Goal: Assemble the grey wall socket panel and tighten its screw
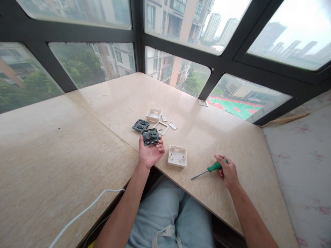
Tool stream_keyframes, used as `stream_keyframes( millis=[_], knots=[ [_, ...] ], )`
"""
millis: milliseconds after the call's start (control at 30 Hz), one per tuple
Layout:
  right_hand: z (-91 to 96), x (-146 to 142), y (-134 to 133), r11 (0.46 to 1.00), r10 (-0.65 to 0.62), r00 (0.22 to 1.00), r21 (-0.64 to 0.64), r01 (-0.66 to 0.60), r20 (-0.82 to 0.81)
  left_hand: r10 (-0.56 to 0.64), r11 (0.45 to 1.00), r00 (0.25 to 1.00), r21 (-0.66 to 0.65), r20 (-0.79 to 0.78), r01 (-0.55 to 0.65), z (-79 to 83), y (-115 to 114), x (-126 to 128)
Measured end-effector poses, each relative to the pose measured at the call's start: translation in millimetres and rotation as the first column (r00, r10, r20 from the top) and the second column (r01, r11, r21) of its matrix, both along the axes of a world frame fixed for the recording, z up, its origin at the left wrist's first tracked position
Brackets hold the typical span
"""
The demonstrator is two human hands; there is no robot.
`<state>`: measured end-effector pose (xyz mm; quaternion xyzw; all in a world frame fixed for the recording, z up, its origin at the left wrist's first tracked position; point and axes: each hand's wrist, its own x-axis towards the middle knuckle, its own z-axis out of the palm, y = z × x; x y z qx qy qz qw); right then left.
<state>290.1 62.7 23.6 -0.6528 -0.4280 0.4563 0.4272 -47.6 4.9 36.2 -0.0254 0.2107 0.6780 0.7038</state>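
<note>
the stone-patterned surface (232, 137) carries the loose parts. near its edge, between the two hands, an open white mounting box (177, 156) lies face up; farther back is another white box (153, 119), with a second grey panel (141, 124) beside it. the dark grey panel (150, 137) is in the left hand (150, 155), just left of the nearer box: palm up, thumb and fingers curled to its edges, raised back part uppermost. good handling here, i judge, means gripping only the rim and keeping it level. the right hand (228, 171) is wrapped round the green handle of the screwdriver (214, 166), blade slanting down; whether the tip touches, i cannot tell. best keep that blade pointed away from the left palm, and sleeves or wrists off the smallest white plates (172, 125).
</note>
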Motion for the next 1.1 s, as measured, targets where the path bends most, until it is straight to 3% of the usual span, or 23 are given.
stream_keyframes(
  millis=[133, 200, 300, 400, 500, 767, 933, 1100],
  knots=[
    [-0.3, 0.0, -0.3, 1.0, -0.005, 1.0, 0.0, 0.005, 0.002, 0.096, 0.995, 0.95, 0.005, -0.298, -0.099, 3.1, -5.6, 5.7],
    [-1.2, 0.6, -0.2, 1.0, -0.006, 1.0, 0.0, 0.006, 0.003, 0.15, 0.985, 0.842, 0.009, -0.519, -0.169, 1.2, -8.4, 8.7],
    [-2.5, 1.5, 0.0, 1.0, -0.007, 1.0, 0.001, 0.007, 0.0, 0.159, 0.978, 0.527, 0.06, -0.835, -0.2, -4.9, -14.0, 11.8],
    [-2.8, 1.4, -0.3, 1.0, -0.01, 1.0, 0.003, 0.01, -0.003, 0.085, 0.987, 0.168, 0.06, -0.982, -0.147, -12.2, -21.9, 12.5],
    [-1.9, 0.3, -1.2, 1.0, -0.01, 1.0, 0.009, 0.01, -0.007, 0.09, 0.986, -0.055, 0.097, -0.994, -0.139, -19.2, -29.3, 10.8],
    [-1.8, 0.3, -2.7, 0.999, -0.004, 1.0, 0.034, 0.004, -0.014, 0.124, 0.949, -0.355, 0.215, -0.927, -0.23, -35.7, -30.1, -0.7],
    [-4.5, 1.3, -2.1, 0.999, -0.001, 1.0, 0.052, 0.001, -0.016, -0.016, 0.956, -0.596, 0.163, -0.803, -0.245, -45.1, -24.3, -6.4],
    [-6.8, 0.1, -4.0, 0.997, -0.008, 1.0, 0.078, 0.009, -0.021, -0.109, 0.956, -0.72, 0.127, -0.686, -0.266, -47.9, -18.9, -5.8]
  ],
)
